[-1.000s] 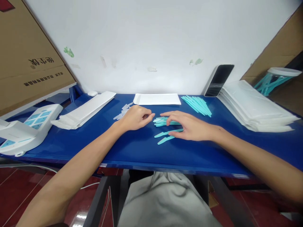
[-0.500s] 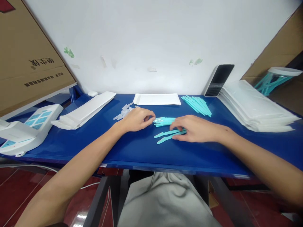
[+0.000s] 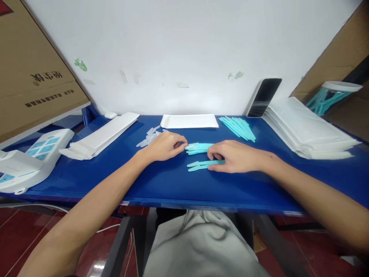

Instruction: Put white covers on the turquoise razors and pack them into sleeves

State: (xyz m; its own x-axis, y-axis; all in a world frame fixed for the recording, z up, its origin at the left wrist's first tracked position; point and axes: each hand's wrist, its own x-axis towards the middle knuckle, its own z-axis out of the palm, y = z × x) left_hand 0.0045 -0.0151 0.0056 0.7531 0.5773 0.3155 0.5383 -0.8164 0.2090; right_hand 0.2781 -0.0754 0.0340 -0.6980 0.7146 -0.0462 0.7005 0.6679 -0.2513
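My left hand is closed, thumb and forefinger pinched at the tips of a small stack of turquoise eyebrow razors. What its fingers hold, if anything, is hidden. Opposite it, my right hand curls its fingers over the handle ends of two more eyebrow razors, which lie nearly side by side just in front of the stack. Behind my left hand is a loose pile of small translucent plastic caps, partly covered. A fanned pile of turquoise razors rests farther back on the right.
On the blue table a flat white packet lies by the wall, with white packets on the left. A white device stands far left. At right are a propped phone, stacked clear bags and a razor-filled jar.
The two front razors have come closer together and swung more level under my right hand, whose fingers have drawn in. My left hand stays by the stack. The view has shifted slightly.
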